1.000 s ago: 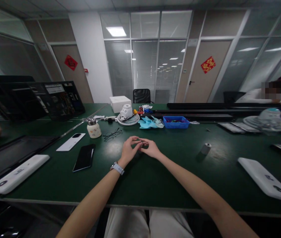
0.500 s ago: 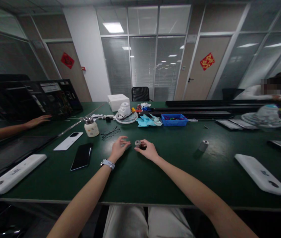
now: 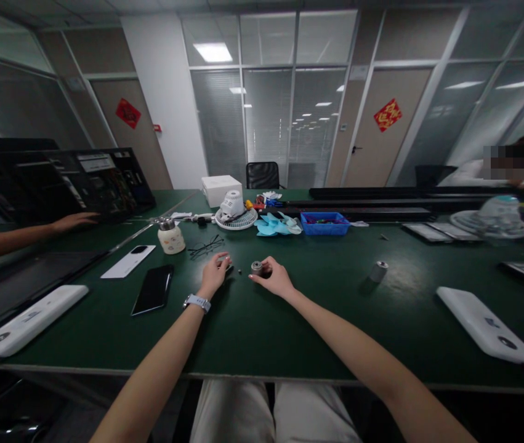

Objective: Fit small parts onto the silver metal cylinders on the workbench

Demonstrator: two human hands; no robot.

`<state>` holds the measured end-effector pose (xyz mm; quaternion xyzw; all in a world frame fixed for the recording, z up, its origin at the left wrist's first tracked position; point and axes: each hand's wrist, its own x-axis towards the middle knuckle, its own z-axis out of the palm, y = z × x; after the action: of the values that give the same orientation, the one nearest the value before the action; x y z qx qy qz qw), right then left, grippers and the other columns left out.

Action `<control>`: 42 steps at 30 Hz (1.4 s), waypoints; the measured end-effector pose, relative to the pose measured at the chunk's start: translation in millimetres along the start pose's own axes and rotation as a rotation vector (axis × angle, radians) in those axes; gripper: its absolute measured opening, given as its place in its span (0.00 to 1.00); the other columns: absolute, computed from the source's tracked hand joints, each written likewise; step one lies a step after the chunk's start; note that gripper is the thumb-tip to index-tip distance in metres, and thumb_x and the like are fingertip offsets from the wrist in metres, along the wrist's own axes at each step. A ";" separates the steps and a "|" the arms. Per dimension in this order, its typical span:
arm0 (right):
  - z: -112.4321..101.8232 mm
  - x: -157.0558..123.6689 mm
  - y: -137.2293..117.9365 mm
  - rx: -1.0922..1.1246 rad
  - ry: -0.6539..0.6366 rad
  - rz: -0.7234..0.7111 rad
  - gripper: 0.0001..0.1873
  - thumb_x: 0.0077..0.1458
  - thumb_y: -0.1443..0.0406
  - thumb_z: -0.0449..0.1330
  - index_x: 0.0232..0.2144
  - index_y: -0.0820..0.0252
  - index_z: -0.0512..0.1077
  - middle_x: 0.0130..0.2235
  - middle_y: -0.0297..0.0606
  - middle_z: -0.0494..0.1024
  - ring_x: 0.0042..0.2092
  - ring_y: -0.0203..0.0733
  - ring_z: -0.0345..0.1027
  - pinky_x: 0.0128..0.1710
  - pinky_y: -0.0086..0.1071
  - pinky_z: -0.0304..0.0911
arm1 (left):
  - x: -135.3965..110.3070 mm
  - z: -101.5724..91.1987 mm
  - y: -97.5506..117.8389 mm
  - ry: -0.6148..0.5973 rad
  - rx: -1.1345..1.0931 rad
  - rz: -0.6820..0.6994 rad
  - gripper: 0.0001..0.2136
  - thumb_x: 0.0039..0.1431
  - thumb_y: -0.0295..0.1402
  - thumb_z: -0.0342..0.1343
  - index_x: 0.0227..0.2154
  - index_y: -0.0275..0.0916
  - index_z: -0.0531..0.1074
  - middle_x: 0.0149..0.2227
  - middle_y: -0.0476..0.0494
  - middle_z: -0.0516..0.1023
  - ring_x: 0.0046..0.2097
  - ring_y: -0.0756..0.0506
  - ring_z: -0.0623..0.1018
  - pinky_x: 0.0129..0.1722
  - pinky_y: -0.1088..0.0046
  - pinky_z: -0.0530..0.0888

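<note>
My right hand (image 3: 276,278) is closed round a small grey metal cylinder (image 3: 257,267) standing upright on the green table, with thumb and fingers on its sides. A ring-shaped detail shows on the cylinder's top. To its left lies a tiny dark metal piece (image 3: 239,271), apart from both hands. My left hand (image 3: 215,273), with a watch (image 3: 197,302) on the wrist, hovers low over the table left of that piece. Its fingers are loosely bent and apart, with nothing plainly held. A second metal cylinder (image 3: 378,271) stands farther right.
Eyeglasses (image 3: 206,247), a patterned jar (image 3: 170,237), a black phone (image 3: 153,290) and a white phone (image 3: 127,262) lie to the left. Behind are a fan part (image 3: 236,215), blue blades (image 3: 273,225) and a blue bin (image 3: 325,225). Another person's hand (image 3: 77,221) rests at far left.
My left hand has drawn back left from the metal cylinder, its fingers more bent. The tiny dark piece now shows on the table between my hands. My right hand has barely moved.
</note>
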<state>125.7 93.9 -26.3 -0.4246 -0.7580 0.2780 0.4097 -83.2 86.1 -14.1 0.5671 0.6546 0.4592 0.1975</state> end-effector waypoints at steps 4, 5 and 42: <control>8.4 1.8 -9.0 -0.126 0.065 0.070 0.27 0.37 0.49 0.67 0.35 0.56 0.64 0.35 0.37 0.76 0.36 0.43 0.71 0.36 0.37 0.66 | -1.4 0.0 2.8 -0.012 0.049 0.023 0.15 0.59 0.37 0.49 0.46 0.36 0.69 0.38 0.38 0.81 0.43 0.44 0.79 0.42 0.69 0.71; 10.7 2.8 -10.6 -0.130 0.084 0.094 0.26 0.37 0.49 0.67 0.34 0.57 0.65 0.34 0.37 0.76 0.35 0.43 0.71 0.36 0.37 0.66 | -1.8 0.1 3.6 -0.014 0.057 0.027 0.15 0.59 0.37 0.49 0.46 0.36 0.69 0.38 0.38 0.81 0.43 0.44 0.79 0.43 0.69 0.71; -94.6 6.3 36.9 0.222 0.350 0.282 0.19 0.47 0.68 0.62 0.41 0.59 0.59 0.42 0.42 0.72 0.37 0.39 0.69 0.42 0.38 0.66 | -1.4 1.6 1.7 -0.028 0.184 0.058 0.15 0.58 0.37 0.49 0.45 0.39 0.70 0.37 0.41 0.81 0.42 0.44 0.79 0.41 0.69 0.71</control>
<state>220.2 124.3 -4.0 -0.5202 -0.5736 0.3362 0.5361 -80.6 85.2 -13.9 0.6077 0.6746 0.3948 0.1404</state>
